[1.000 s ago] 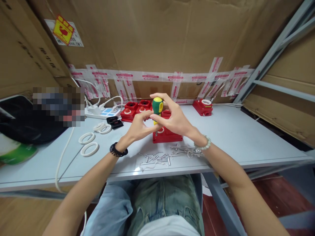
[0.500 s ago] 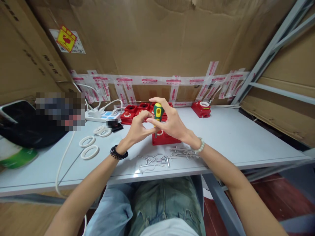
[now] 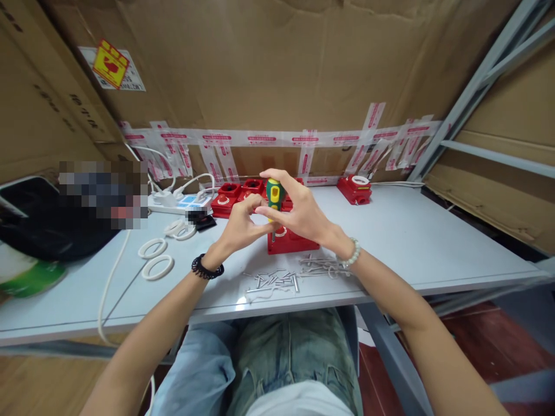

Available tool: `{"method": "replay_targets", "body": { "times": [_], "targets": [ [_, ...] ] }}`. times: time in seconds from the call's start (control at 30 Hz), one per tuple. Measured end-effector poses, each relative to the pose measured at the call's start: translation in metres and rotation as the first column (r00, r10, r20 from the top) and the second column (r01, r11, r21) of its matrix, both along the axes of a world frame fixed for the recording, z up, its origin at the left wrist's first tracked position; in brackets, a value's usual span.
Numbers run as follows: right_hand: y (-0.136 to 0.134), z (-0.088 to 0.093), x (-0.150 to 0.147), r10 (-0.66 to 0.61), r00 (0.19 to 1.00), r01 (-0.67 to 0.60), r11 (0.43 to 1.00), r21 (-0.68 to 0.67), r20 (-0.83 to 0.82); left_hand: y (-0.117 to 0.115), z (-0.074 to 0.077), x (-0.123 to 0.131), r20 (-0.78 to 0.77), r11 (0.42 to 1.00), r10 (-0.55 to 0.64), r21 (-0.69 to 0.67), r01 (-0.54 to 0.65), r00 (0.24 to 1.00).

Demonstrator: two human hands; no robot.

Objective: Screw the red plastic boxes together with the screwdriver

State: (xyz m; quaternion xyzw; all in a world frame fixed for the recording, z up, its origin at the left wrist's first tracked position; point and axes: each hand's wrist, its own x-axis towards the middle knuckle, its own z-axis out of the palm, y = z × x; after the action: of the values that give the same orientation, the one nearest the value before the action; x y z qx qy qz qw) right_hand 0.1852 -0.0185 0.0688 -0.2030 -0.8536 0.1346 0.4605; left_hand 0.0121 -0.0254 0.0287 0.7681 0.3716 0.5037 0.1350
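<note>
A screwdriver (image 3: pixel 274 193) with a green and yellow handle stands nearly upright over a red housing (image 3: pixel 295 242), tip down at its left part. My right hand (image 3: pixel 303 211) is closed around the handle, with the index finger over the top and the thumb across the front. My left hand (image 3: pixel 245 224) is closed at the screwdriver's lower part, thumb and index finger bent toward the shaft; its exact contact is partly hidden. Loose screws (image 3: pixel 273 280) lie in front of the housing. Beside them is a small heap of thin white and metal pieces (image 3: pixel 325 267).
More red housings (image 3: pixel 225 199) stand behind my hands, and a single one (image 3: pixel 354 189) sits at the back right. White rings (image 3: pixel 158 267) lie on the left, near a power strip (image 3: pixel 186 203) with cables. A black bag (image 3: pixel 56 231) rests at the far left.
The screwdriver's handle has shifted slightly left and stands a little straighter. Both hands keep about the same grip. The view has shifted slightly.
</note>
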Motion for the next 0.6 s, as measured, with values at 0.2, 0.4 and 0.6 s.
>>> {"method": "replay_targets", "body": {
  "times": [0.2,0.4,0.6],
  "targets": [
    [-0.0010,0.0078,0.0087,0.179,0.984,-0.178,0.977,-0.115,0.004,-0.0014,0.0037,-0.0014,-0.067,0.994,-0.095,-0.062,0.091,0.993],
    [0.0003,0.0006,0.0000,-0.011,0.996,0.003,0.996,-0.090,-0.090,-0.0036,0.0029,0.0006,0.025,0.992,-0.035,-0.121,0.038,0.999],
    [0.0000,0.0047,0.0082,0.223,0.975,-0.222,0.953,-0.206,-0.021,-0.0014,0.0054,-0.0052,-0.028,0.991,-0.066,-0.120,0.062,0.997]
  ]
}}
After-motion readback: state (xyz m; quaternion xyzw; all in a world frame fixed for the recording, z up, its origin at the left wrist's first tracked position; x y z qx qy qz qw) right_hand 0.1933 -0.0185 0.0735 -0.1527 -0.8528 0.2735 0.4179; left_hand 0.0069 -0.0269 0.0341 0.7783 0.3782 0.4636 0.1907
